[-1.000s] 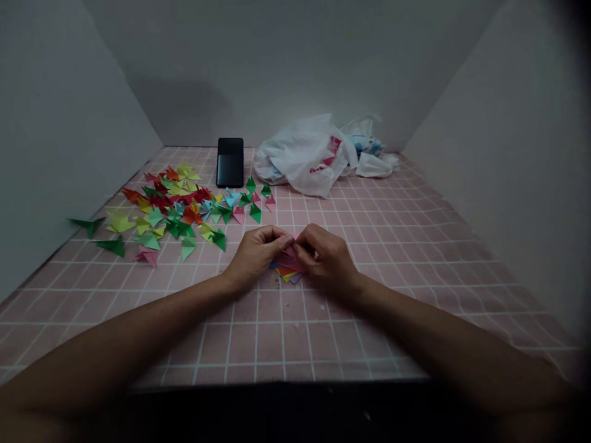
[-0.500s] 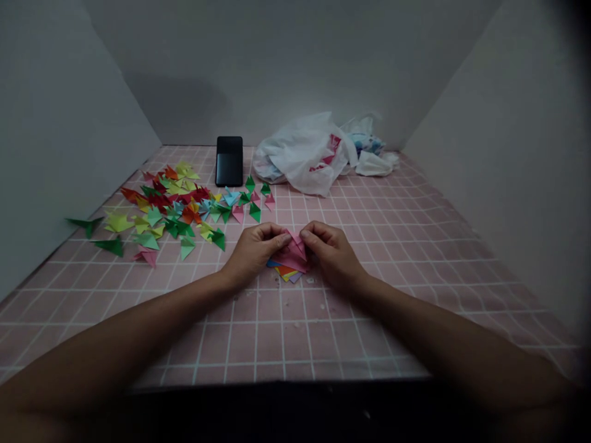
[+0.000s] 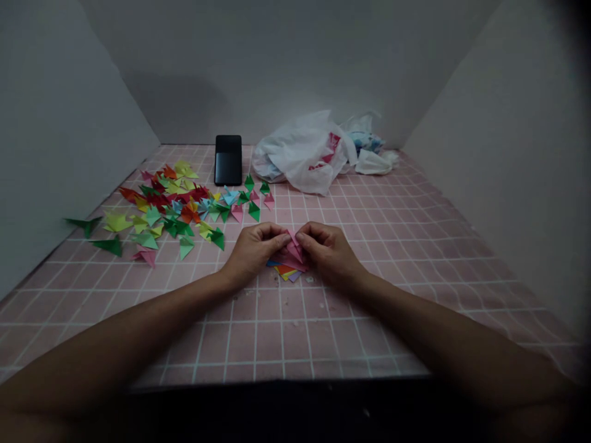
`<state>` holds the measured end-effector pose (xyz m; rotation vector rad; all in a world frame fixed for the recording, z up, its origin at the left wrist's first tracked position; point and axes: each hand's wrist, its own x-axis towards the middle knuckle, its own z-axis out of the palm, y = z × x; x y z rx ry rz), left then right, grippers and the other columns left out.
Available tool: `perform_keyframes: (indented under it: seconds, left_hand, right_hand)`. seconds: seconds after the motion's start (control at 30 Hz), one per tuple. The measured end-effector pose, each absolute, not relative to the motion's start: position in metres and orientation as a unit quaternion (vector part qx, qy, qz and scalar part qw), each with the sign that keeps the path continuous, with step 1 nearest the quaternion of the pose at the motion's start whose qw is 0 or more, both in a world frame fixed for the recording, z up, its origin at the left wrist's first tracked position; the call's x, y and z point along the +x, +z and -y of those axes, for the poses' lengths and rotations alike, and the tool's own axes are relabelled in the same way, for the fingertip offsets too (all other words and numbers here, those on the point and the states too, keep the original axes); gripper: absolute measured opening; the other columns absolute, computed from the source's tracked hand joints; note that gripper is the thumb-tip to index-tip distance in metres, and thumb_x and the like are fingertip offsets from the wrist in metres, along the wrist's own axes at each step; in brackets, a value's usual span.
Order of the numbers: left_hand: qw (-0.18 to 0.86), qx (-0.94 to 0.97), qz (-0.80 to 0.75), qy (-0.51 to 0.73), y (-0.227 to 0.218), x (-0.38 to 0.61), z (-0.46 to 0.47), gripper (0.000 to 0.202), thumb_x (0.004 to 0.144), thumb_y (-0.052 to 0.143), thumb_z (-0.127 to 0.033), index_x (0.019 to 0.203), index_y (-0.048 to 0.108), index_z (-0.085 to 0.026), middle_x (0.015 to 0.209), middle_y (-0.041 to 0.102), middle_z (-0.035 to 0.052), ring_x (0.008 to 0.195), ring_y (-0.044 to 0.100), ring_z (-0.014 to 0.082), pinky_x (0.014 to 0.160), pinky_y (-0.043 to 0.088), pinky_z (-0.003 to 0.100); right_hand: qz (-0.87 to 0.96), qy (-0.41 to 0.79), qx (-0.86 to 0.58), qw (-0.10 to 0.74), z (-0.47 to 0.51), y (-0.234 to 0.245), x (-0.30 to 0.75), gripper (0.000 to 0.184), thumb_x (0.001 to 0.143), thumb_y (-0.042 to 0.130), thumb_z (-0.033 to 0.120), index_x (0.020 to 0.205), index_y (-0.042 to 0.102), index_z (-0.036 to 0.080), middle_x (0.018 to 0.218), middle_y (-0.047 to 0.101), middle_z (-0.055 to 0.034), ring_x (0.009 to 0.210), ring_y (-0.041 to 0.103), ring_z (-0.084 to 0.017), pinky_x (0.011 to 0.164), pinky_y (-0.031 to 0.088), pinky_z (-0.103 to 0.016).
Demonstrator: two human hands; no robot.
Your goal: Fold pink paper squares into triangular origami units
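Between both hands is a small pink folded paper (image 3: 294, 247), its tip toward me. My left hand (image 3: 257, 249) pinches its left side between thumb and fingers. On the right side, my right hand (image 3: 329, 251) is closed on the same paper, thumb on top. Just under it lies a small stack of coloured paper sheets (image 3: 286, 272), with blue, orange, yellow and purple corners showing. The fingertips behind the pink paper are hidden.
Many-coloured folded paper pieces (image 3: 170, 206) are spread over the left of the pink checked tablecloth (image 3: 392, 246). A black phone (image 3: 228, 161) leans upright at the back. Beside it sit a white plastic bag (image 3: 300, 154) and a crumpled white wrapper (image 3: 373, 162). Pale walls enclose the table.
My right thumb has shifted slightly left over the pink paper, whose right side now looks folded narrower. My left hand has barely moved.
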<state>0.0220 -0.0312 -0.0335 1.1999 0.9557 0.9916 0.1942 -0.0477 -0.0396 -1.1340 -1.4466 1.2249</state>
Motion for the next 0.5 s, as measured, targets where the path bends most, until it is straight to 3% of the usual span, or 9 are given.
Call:
perform_keyframes:
  seconds: [0.3,0.5]
  left_hand:
    - [0.619,0.514,-0.412,0.428,-0.0349,0.0225,0.0324,0.023,0.069,0.081,-0.034,0.073,0.067,-0.016,0.067,0.063,-0.0021,0.058,0.056,0.0099,0.057,0.050,0.023]
    - [0.541,0.594,-0.415,0.428,-0.0309,0.0215,0.0351,0.022,0.080,0.072,-0.036,0.071,0.067,-0.016,0.065,0.061,-0.0014,0.060,0.055,0.0104,0.058,0.047,0.022]
  right_hand:
    - [0.679,0.345,-0.489,0.425,0.0462,-0.0386,0.1951,0.023,0.088,0.056,0.029,0.067,0.054,0.020,0.060,0.052,0.0027,0.056,0.044,-0.011,0.055,0.035,-0.026]
    - [0.705,0.301,-0.487,0.418,0.0488,-0.0364,0.1923,0.021,0.085,0.056,0.025,0.065,0.054,0.020,0.062,0.055,0.0009,0.059,0.047,-0.012,0.057,0.035,-0.028]
